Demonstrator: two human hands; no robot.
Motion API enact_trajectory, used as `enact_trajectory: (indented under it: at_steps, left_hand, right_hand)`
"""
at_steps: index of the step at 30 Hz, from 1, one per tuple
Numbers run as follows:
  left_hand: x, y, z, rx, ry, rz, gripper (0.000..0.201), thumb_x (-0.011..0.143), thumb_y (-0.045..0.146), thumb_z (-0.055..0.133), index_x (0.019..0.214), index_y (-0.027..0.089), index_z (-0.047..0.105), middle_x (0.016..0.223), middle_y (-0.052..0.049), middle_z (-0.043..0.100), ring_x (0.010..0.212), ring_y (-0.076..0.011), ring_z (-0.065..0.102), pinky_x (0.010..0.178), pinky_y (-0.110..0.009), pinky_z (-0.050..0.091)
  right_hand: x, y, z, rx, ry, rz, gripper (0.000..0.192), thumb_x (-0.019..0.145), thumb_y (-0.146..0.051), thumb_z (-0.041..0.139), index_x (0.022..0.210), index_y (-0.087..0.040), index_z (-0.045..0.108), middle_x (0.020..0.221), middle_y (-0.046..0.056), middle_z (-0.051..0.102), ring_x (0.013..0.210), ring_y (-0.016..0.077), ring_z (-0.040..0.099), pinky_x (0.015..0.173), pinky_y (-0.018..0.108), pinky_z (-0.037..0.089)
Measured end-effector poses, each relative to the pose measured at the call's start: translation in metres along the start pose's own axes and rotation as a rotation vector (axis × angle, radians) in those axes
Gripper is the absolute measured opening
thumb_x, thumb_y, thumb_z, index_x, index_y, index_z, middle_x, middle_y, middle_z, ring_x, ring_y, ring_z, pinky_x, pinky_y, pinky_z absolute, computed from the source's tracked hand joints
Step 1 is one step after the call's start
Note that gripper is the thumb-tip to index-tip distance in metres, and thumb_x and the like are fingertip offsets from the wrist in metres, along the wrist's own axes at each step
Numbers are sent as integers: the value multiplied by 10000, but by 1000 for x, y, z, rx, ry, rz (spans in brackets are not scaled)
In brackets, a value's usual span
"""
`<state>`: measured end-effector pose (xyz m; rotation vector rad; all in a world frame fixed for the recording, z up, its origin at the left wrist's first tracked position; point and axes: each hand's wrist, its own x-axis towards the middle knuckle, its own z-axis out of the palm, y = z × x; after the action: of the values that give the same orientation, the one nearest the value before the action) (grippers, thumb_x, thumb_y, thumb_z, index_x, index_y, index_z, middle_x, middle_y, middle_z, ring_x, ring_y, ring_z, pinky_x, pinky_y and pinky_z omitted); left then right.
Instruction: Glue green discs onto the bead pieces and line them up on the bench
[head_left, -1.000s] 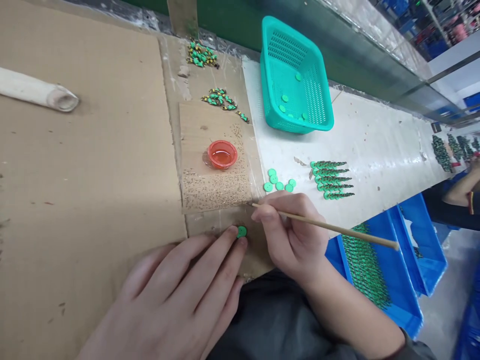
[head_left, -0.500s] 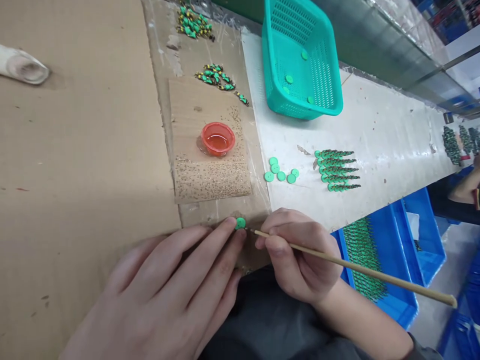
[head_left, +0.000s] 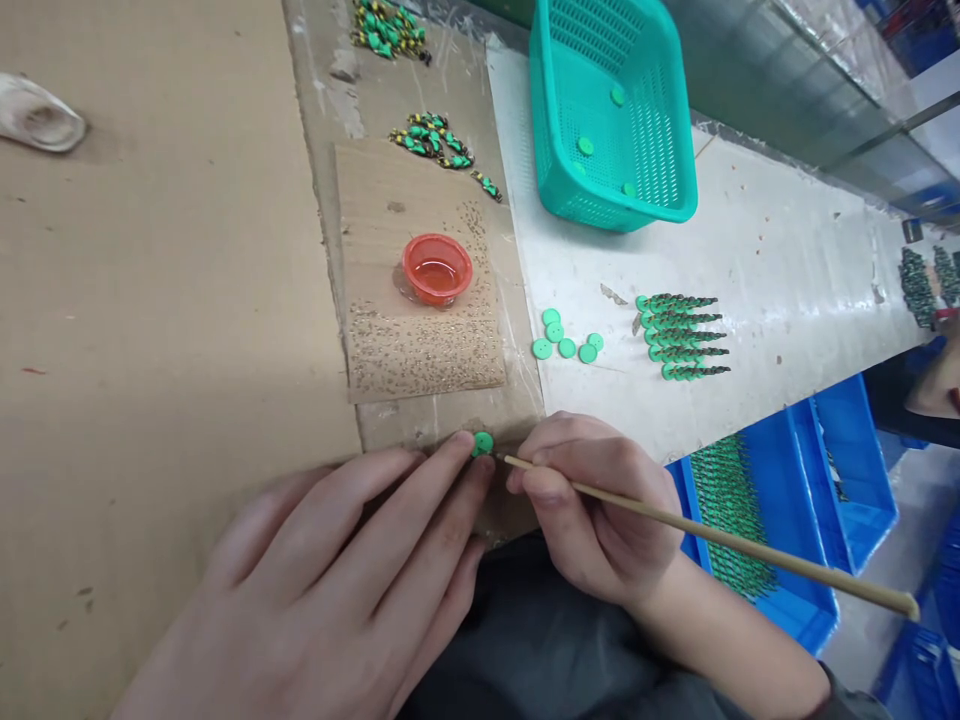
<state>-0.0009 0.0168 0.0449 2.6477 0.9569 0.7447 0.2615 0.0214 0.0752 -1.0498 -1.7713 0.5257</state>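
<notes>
My left hand (head_left: 337,590) lies palm down over the cardboard, its fingertips closed around the edge of a small green button (head_left: 483,442) and steadying it. My right hand (head_left: 600,500) pinches a thin wooden stick (head_left: 720,538) like a pen. Its narrow tip points at the button's right side; whether it touches the button, I cannot tell. Beyond my hands, a red dish (head_left: 438,270) with clear amber liquid stands on a piece of cardboard (head_left: 420,360) dotted with tiny drops. Several loose green buttons (head_left: 553,332) lie to the right of it.
A turquoise basket (head_left: 686,190) with a few green discs stands at the back. Rows of green-and-dark twisted pieces (head_left: 686,338) lie on the white surface. Small green-black-yellow pieces (head_left: 431,138) are heaped farther off. Blue bins (head_left: 787,490) sit at lower right; another person's arm (head_left: 934,385) shows at the far right.
The view has shifted slightly, so the table things sit a little differently in it. Both hands keep their hold, and the stick's tip appears slightly nearer the button.
</notes>
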Motion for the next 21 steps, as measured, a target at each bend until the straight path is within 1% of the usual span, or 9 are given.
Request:
enact_trajectory:
  at_steps: [5, 7, 9, 11, 13, 16, 18, 21]
  left_hand:
    - [-1, 0, 1, 6, -4, 0, 444, 1127, 454, 785, 1562, 376, 828, 1760, -39, 759, 1552, -353, 742, 1280, -565, 616]
    - [0, 0, 1, 8, -2, -1, 450, 1143, 464, 773, 1581, 376, 825, 1770, -35, 750, 1532, -348, 756, 1268, -566, 618]
    - [3, 1, 0, 7, 0, -11, 466, 1159, 467, 758, 1612, 370, 811, 1762, -26, 756, 1497, -334, 771, 1232, -553, 626]
    - [7, 2, 0, 2, 12, -31, 473, 1177, 461, 739, 1631, 342, 797, 1718, -16, 789, 1450, -317, 785, 1178, -538, 630]
    - [11, 3, -1, -2, 24, -51, 469, 1197, 458, 721, 1635, 304, 785, 1652, -9, 833, 1395, -303, 797, 1123, -534, 619]
    - [16, 4, -1, 4, 35, -63, 467, 1227, 470, 692, 1643, 270, 764, 1578, -17, 874, 1345, -300, 798, 1073, -541, 581]
    - [20, 5, -2, 26, 43, -47, 459, 1246, 454, 666, 1647, 249, 753, 1534, -36, 891, 1320, -309, 791, 1047, -546, 555]
    - [27, 7, -4, 96, 38, 11, 444, 1267, 377, 600, 1640, 184, 743, 1462, -79, 909, 1262, -334, 777, 1002, -556, 522]
  right_hand:
    - [-1, -1, 0, -6, 0, 15, 198, 1109, -84, 789, 1205, -248, 731, 875, 12, 818, 742, 201, 811, 684, 343, 755]
    - [-3, -1, 1, 7, 27, 23, 212, 1118, -84, 761, 1236, -256, 723, 876, 7, 808, 732, 205, 802, 654, 342, 741]
    - [-4, -1, 2, 25, 87, 39, 197, 1135, -97, 727, 1245, -260, 713, 866, 1, 786, 714, 204, 792, 632, 334, 723]
    - [-5, -1, 3, 62, 166, 78, 151, 1167, -121, 694, 1212, -264, 707, 850, -12, 760, 690, 187, 779, 635, 319, 710]
    - [-5, -1, 4, 104, 215, 122, 131, 1188, -138, 680, 1166, -265, 704, 832, -24, 746, 672, 167, 766, 641, 300, 695]
    - [-4, 0, 5, 123, 195, 148, 114, 1185, -158, 706, 1144, -264, 713, 833, -22, 762, 680, 162, 776, 656, 295, 688]
    - [-4, 1, 6, 132, 205, 162, 100, 1196, -185, 711, 1138, -266, 712, 829, -26, 768, 677, 156, 773, 653, 285, 671]
    - [-4, 2, 8, 199, 305, 231, 127, 1236, -238, 702, 1113, -271, 692, 791, -50, 751, 648, 127, 739, 634, 243, 622]
